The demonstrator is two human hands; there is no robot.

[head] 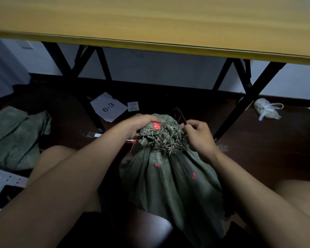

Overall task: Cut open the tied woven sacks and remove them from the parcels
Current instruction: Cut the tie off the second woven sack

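Green woven sack (168, 176), both hands clamped on frayed neck; paper (108, 107) reads "6-3".

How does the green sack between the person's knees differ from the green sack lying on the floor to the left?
The sack between the knees stands upright and bulges, full; the sack on the left floor lies flat and crumpled. The first has its frayed neck bunched shut, gripped by the left hand and the right hand; nobody touches the second. The first carries a red tag; none shows on the second. Both are dull green woven material.
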